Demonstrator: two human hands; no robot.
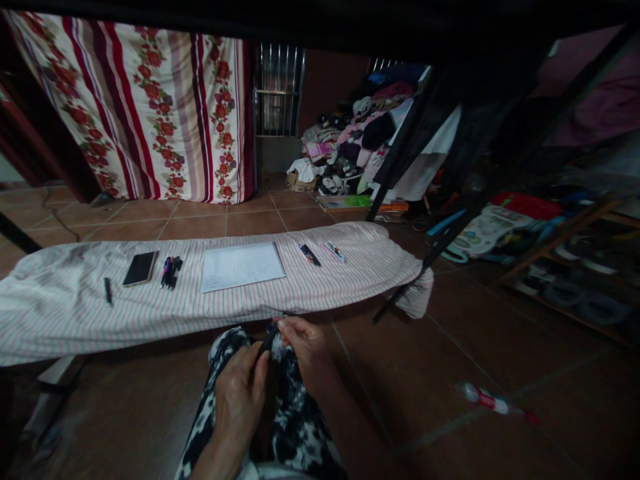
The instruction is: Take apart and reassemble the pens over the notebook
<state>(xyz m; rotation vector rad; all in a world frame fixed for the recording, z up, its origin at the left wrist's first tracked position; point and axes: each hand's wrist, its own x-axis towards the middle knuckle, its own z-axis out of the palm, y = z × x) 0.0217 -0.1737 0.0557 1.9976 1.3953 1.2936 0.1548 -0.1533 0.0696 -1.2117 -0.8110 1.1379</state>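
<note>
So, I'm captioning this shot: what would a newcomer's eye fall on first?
Probably the flowered, striped hanging at the upper left, its reds vivid in the dim room. Next might come the white spiral notebook near the middle of the striped cloth. Below that, the left hand holds a slim dark object, with the right hand at its far end.

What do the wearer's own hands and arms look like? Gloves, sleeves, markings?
Left hand and right hand are ungloved; no rings, watches or cables discernible in the dim light. Forearms show no sleeves within view. Black-and-white patterned legwear shows beneath.
</note>
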